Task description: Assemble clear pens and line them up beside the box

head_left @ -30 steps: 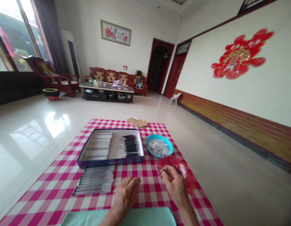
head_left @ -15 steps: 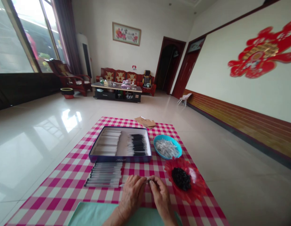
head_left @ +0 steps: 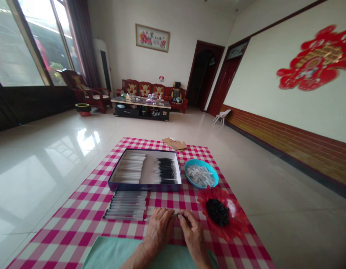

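My left hand and my right hand meet fingertip to fingertip low over the red-and-white checked cloth. Both are closed in a pinch on a thin pale pen-like piece held between them. To the right of my right hand stands a red dish with small black pieces. Left of my hands lies a row of clear pens.
A blue box with pale and black pen parts lies behind the pens. A teal bowl holds small white pieces. Cardboard lies at the cloth's far edge. A green pad sits near me. Sofa and low table stand far back.
My right hand left the red dish and came to my left hand at the middle; both now pinch the thin piece. The view shifted left.
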Demonstrator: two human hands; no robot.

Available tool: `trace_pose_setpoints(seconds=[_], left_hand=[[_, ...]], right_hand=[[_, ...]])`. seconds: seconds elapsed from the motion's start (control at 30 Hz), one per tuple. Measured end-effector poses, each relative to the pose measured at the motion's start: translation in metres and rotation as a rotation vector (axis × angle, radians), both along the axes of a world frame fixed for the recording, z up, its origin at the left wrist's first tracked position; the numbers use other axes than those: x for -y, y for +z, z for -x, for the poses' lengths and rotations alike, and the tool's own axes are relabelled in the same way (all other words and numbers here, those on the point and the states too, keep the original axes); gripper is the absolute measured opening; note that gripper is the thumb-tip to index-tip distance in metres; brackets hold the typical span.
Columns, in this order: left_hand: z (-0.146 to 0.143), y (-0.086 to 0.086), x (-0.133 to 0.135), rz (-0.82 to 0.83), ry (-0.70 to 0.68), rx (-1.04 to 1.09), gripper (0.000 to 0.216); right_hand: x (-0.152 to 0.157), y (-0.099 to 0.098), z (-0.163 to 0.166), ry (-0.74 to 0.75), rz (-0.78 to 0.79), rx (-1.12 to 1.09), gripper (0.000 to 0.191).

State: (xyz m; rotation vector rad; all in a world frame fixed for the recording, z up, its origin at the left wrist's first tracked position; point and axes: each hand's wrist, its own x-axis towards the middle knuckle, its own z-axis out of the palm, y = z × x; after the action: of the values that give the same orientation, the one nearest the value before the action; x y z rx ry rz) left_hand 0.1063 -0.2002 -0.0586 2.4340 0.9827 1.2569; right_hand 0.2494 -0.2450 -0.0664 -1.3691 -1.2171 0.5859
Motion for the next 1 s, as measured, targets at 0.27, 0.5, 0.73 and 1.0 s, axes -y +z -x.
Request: trace_pose_setpoints(seconds=[0.27,0.5,0.73,1.0], left_hand=[[0.003,0.001,-0.001,0.023,-0.023,-0.012,0.02],[0.003,0.007,0.003,0.023,-0.066,-0.072,0.018],[0.002,0.007,0.005,0.016,-0.077,-0.106,0.022],[0.003,0.004,0.002,0.02,-0.048,-0.102,0.019]], right_hand=[[0.0,0.004,-0.003,0.037,0.024,-0.032,0.026],[0.003,0.013,-0.006,0.091,0.123,0.073,0.03],[-0.001,0.015,0.005,-0.049,0.022,0.376,0.042],[0.004,0.02,0.001,0.052,0.038,0.253,0.021]])
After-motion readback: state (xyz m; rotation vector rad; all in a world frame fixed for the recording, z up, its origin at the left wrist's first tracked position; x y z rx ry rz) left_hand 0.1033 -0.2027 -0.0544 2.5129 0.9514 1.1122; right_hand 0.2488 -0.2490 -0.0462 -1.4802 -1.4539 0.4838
